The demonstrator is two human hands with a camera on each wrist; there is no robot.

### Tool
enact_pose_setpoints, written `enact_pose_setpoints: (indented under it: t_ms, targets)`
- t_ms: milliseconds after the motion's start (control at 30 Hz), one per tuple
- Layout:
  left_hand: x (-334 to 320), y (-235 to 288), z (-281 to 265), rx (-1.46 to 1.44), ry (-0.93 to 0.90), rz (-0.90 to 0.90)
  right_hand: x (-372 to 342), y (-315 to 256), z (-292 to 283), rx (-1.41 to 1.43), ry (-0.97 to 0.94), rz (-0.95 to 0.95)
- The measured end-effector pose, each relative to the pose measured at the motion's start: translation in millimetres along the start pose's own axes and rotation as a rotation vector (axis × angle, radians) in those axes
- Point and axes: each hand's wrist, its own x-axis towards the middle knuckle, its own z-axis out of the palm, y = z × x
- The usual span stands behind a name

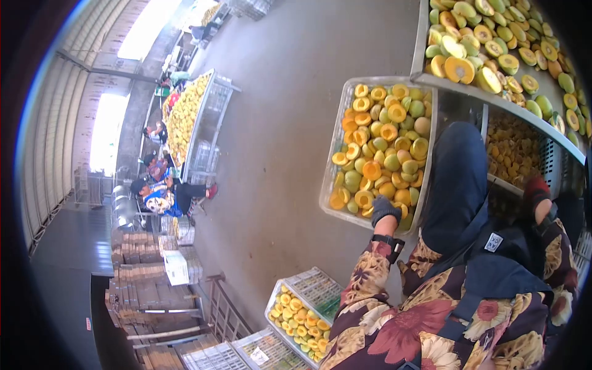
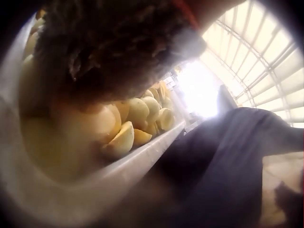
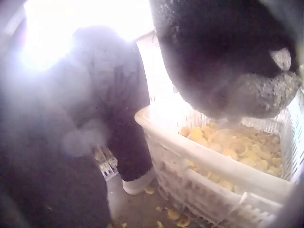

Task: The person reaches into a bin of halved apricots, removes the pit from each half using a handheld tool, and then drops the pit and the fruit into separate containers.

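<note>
My left hand (image 1: 386, 211), in a dark grey glove, reaches into the near corner of a plastic crate (image 1: 331, 154) of halved yellow peaches (image 1: 372, 170). In the left wrist view the glove is a dark blur close over pale peach halves (image 2: 124, 137); I cannot tell whether its fingers hold one. My right hand (image 1: 538, 196), in a red and dark glove, is by a crate under the table. The right wrist view has that glove bent above the white crate (image 3: 166, 137) of yellow scraps (image 3: 247, 147). A small pale patch shows at the glove, and its fingertips are hidden.
A metal-edged table (image 1: 524, 106) piled with cut peaches stands beside my legs. Behind my left arm are another crate of peach halves (image 1: 299, 320) and a metal rail (image 1: 231, 305). Across the floor (image 1: 277, 123), people sit by another heaped table (image 1: 197, 117). Scraps (image 3: 178, 217) lie on the floor.
</note>
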Motion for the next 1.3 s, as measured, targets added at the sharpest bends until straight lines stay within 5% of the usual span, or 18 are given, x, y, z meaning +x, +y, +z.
enact_pose_setpoints:
  t_ms: [133, 200, 300, 400, 500, 600, 667, 800, 900, 1000, 1300]
  targets:
    - [12.5, 6.5, -17.0, 0.106, -0.058, 0.067, -3.6, -9.8, -23.6, 0.004, -0.186, 0.097]
    - [9.8, 16.2, -42.2, -0.086, 0.072, 0.137, -2.1, -14.0, -35.9, 0.03, -0.242, 0.119]
    - [27.3, 42.4, -67.6, 0.0, 0.455, 0.482, 0.5, -10.0, -30.2, 0.021, -0.294, 0.072]
    - [10.1, 124.9, -128.4, -0.111, 0.492, 0.716, -8.2, -5.1, -19.4, 0.051, -0.368, -0.073]
    - [-19.0, 213.5, -155.1, -0.241, 0.496, 0.864, -33.4, -29.1, -61.3, 0.414, -0.108, 0.013]
    - [-17.8, 294.6, -157.4, 0.0, 0.63, 1.255, -56.2, -33.4, -94.5, 0.55, -0.022, -0.001]
    - [-45.3, 356.8, -159.7, -0.255, 0.359, 1.202, -64.5, -28.3, -93.8, 0.615, -0.027, -0.032]
    - [-31.9, 468.0, -130.3, -0.002, 0.176, 1.244, -75.8, -19.4, -85.5, 0.721, -0.041, -0.058]
    - [-25.5, 534.2, -117.2, 0.238, 0.119, 1.098, -77.4, -11.0, -81.3, 0.764, -0.062, -0.062]
    - [-8.5, 569.6, -96.2, 0.15, 0.27, 1.14, -69.3, -1.4, -74.1, 0.766, -0.09, -0.074]
    - [10.9, 613.1, -59.7, 0.468, 0.396, 1.23, -67.9, 6.3, -81.4, 0.735, -0.134, -0.082]
